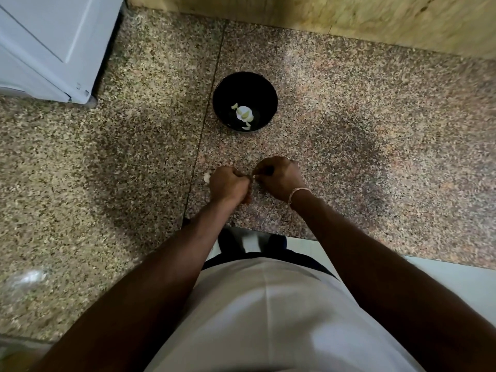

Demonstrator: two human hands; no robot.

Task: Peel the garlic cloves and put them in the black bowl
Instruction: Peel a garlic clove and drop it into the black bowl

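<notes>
Now both hands, left hand and right hand, seem pinched on one hidden clove — a slip could send it skittering off the desk, missing the black bowl.

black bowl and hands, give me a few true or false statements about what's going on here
1. The bowl already holds some garlic pieces. True.
2. The left hand rests inside the bowl. False: it is nearer the person than the bowl, apart from it.
3. Both hands are curled close together over the counter. True; the right hand almost meets the left.
4. The bowl is tipped on its side. False: it stands upright.
5. A white bit shows at the left hand's outer side. True; whether it is skin or clove cannot be told.
</notes>
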